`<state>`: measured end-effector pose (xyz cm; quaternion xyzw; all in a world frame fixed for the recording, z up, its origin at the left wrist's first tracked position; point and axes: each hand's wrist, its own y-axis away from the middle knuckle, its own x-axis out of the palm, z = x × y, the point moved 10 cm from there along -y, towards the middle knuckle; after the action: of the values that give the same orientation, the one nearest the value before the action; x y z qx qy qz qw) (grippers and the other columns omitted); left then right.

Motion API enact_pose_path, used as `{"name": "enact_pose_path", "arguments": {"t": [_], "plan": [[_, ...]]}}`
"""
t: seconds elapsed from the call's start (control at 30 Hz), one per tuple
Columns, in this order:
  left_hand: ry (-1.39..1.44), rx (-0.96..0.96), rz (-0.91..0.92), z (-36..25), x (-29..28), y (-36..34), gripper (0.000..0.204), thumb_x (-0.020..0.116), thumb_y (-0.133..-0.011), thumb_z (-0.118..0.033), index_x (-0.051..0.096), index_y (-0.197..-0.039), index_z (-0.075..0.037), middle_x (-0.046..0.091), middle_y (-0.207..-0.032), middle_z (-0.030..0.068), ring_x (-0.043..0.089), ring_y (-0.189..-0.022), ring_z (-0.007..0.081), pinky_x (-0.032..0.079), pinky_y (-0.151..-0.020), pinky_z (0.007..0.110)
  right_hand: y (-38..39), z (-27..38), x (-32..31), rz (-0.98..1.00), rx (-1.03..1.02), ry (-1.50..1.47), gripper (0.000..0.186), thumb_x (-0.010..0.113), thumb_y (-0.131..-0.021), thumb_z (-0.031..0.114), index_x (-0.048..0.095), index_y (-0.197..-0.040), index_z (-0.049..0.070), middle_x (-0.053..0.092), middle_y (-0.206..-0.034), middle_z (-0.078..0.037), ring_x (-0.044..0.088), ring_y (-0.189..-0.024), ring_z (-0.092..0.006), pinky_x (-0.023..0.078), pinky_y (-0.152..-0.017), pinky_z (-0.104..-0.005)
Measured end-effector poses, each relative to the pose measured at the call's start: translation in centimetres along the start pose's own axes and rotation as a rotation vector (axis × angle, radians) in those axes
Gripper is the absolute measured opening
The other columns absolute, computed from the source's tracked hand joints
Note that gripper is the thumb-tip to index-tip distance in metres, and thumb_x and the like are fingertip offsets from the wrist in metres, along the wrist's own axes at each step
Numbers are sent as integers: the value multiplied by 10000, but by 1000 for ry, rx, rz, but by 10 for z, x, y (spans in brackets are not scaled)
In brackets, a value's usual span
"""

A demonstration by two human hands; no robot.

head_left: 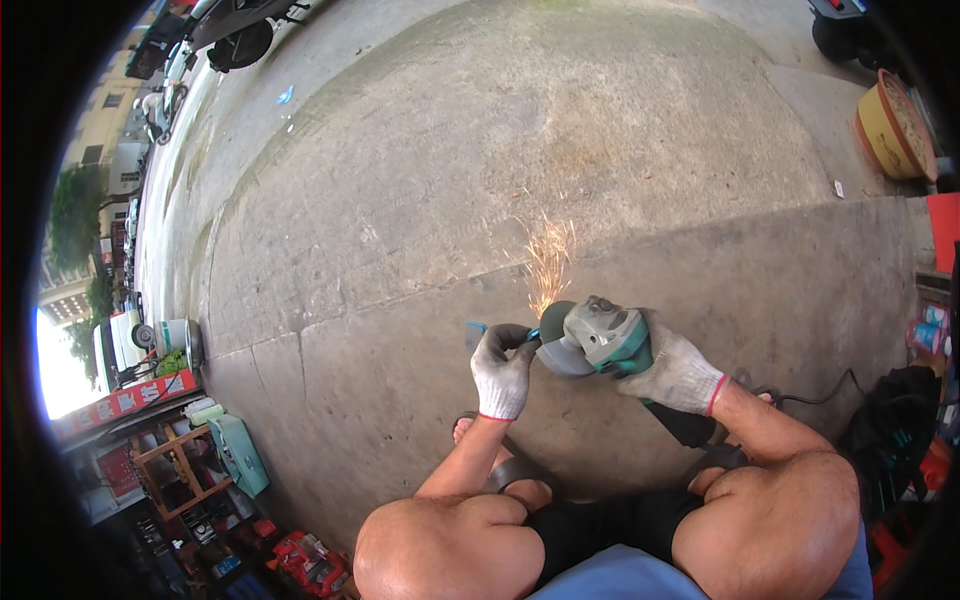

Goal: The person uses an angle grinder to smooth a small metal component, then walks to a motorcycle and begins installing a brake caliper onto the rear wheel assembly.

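Note:
My right hand, in a white glove with a red cuff, is wrapped round a green and grey angle grinder. Its round disc faces left, and a stream of orange sparks flies away from me off its far edge. Close against the disc, my gloved left hand pinches a small thin piece that shows blue at its end. Most of that piece is hidden by the fingers, so its kind cannot be told. A bit of blue also shows left of the fingertips.
Concrete floor lies under and beyond my hands. A black cable and a black bag are at right. Far right stands a yellow tub. At lower left are a teal case and red tools.

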<state>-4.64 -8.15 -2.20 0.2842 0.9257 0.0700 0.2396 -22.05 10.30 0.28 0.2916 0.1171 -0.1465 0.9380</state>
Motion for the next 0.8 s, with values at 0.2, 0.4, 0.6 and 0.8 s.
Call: {"name": "enact_pose_path", "arguments": {"t": [0.2, 0.4, 0.6, 0.8], "plan": [[-4, 17, -6, -2, 0, 0, 163, 729, -767, 58, 675, -915, 18, 704, -853, 86, 645, -803, 145, 513, -784, 291, 1, 1, 0, 29, 43, -12, 829, 797, -708, 291, 375, -1372, 31, 629, -1169, -262, 610, -1107, -432, 519, -922, -437], [-17, 21, 5, 4, -1, 0, 168, 730, -764, 54, 676, -919, 19, 703, -849, 92, 651, -809, 153, 514, -789, 291, -1, -3, 2, 25, 32, -1, 841, 803, -701, 285, 370, -1373, 22, 626, -1173, -265, 608, -1110, -434, 518, -925, -439], [-21, 50, 2, -4, 0, 1, 167, 730, -764, 54, 673, -917, 17, 701, -853, 94, 654, -818, 154, 515, -791, 294, -1, -4, 1, -2, -3, -7, 841, 808, -694, 278, 376, -1367, 17, 621, -1182, -266, 608, -1109, -434, 518, -926, -438], [-19, 65, -1, -3, -1, 0, 170, 732, -764, 51, 672, -920, 19, 702, -864, 93, 653, -824, 153, 515, -793, 294, -1, -2, 0, -13, -2, -11, 831, 807, -691, 273, 388, -1363, 19, 624, -1177, -259, 610, -1107, -429, 518, -927, -433]]}}
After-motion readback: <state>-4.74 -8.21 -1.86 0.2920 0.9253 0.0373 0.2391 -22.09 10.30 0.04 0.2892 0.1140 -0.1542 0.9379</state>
